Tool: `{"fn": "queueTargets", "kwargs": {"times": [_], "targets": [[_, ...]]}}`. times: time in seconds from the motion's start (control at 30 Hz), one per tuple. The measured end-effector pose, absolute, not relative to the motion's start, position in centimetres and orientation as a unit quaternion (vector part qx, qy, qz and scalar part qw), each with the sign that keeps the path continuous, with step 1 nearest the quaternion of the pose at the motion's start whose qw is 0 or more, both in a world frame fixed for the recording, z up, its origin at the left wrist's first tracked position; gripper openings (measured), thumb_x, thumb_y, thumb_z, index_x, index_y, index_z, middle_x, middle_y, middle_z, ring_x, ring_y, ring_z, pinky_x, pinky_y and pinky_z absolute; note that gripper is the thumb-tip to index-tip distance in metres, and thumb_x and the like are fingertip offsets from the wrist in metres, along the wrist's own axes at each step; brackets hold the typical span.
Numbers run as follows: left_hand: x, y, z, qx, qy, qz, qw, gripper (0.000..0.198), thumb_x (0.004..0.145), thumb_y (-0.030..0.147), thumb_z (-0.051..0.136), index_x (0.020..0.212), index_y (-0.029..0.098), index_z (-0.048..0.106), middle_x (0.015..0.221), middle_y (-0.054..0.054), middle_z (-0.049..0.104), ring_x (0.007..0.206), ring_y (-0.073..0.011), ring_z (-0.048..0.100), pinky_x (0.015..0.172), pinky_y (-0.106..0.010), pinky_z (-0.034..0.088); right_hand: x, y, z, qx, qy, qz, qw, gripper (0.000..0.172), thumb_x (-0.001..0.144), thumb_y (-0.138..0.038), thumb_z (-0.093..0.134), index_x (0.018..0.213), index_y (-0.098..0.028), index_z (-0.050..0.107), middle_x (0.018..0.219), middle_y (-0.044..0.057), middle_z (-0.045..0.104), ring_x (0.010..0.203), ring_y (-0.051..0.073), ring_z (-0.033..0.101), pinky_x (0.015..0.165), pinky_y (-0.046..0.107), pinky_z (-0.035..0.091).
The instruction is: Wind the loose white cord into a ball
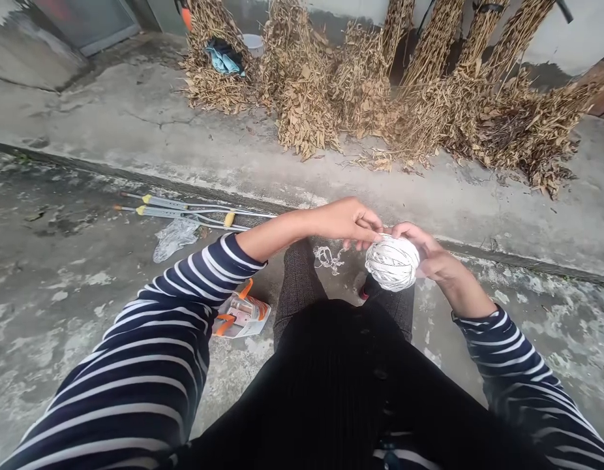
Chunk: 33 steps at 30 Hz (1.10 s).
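A ball of white cord (392, 263), wound in many crossing turns with thin dark lines, is held up above my right knee. My right hand (426, 251) is closed around its right side, thumb and fingers against the windings. At the ball's upper left, the bent fingers of my left hand (349, 220) are pinched together on the cord; part of the fingertips is hidden. A loose tangle of white cord (329, 259) lies on the ground between my legs, below and left of the ball.
Crutches (184, 210) and a clear plastic bag (175, 238) lie left on the ground. A bag with orange handles (243, 316) stands beside my left leg. Bundles of dried stalks (302, 85) lean along the wall, beyond a raised concrete ledge (150, 143). A blue cloth (224, 59) rests among them.
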<state>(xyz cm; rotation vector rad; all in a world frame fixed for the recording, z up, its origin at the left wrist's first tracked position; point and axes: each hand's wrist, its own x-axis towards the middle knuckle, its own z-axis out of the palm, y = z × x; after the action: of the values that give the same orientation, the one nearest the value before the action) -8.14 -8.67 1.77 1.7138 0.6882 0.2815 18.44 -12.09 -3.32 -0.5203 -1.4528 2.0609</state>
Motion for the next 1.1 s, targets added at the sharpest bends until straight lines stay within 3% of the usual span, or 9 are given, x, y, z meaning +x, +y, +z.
{"fn": "queueTargets", "kwargs": {"times": [0.27,0.47,0.63,0.83,1.1], "targets": [[-8.0,-7.6,1.9,0.746,0.269,0.077,0.605,0.019,0.088,0.032,0.075,0.09,0.012,0.078,0.052,0.001,0.06,0.044,-0.0078,0.051,0.051,-0.022,0.035,18.3,-12.0,-2.7,-0.211,-0.571,0.753,0.252,0.064,0.059,-0.013,0.086,0.119,-0.028,0.071,0.122,0.001,0.069,0.106,0.018,0.065,0.085,0.026,0.054],[-8.0,-7.0,3.7,0.797,0.253,0.018,0.549,0.016,0.087,0.028,0.072,0.081,0.014,0.078,0.052,0.0,0.063,0.045,-0.0088,0.055,0.051,-0.022,0.037,17.9,-11.7,-2.7,-0.21,-0.567,0.761,0.236,0.065,0.057,-0.008,0.082,0.118,-0.028,0.07,0.112,-0.002,0.071,0.096,0.016,0.064,0.077,0.022,0.049],[-8.1,-6.7,3.5,0.762,0.249,0.015,0.598,0.019,0.087,0.031,0.071,0.079,0.015,0.076,0.063,-0.003,0.071,0.051,-0.0102,0.061,0.054,-0.022,0.042,18.0,-11.2,-2.7,-0.212,-0.589,0.744,0.235,0.063,0.057,-0.012,0.084,0.117,-0.027,0.07,0.121,-0.001,0.069,0.106,0.018,0.061,0.088,0.026,0.048],[-8.2,-6.4,2.5,0.745,0.253,0.006,0.617,0.025,0.088,0.039,0.073,0.079,0.016,0.077,0.057,-0.004,0.067,0.047,-0.0114,0.057,0.052,-0.024,0.043,18.0,-11.5,-2.2,-0.239,-0.59,0.735,0.233,0.06,0.056,-0.015,0.083,0.113,-0.025,0.07,0.117,0.0,0.067,0.105,0.019,0.058,0.087,0.026,0.045],[-7.7,-7.2,3.4,0.773,0.296,-0.011,0.56,0.016,0.085,0.023,0.062,0.072,0.016,0.069,0.054,-0.001,0.064,0.045,-0.0104,0.054,0.052,-0.024,0.039,17.9,-11.4,-2.2,-0.252,-0.593,0.731,0.224,0.061,0.056,-0.015,0.081,0.114,-0.026,0.069,0.12,0.0,0.066,0.105,0.019,0.058,0.085,0.026,0.046]]}}
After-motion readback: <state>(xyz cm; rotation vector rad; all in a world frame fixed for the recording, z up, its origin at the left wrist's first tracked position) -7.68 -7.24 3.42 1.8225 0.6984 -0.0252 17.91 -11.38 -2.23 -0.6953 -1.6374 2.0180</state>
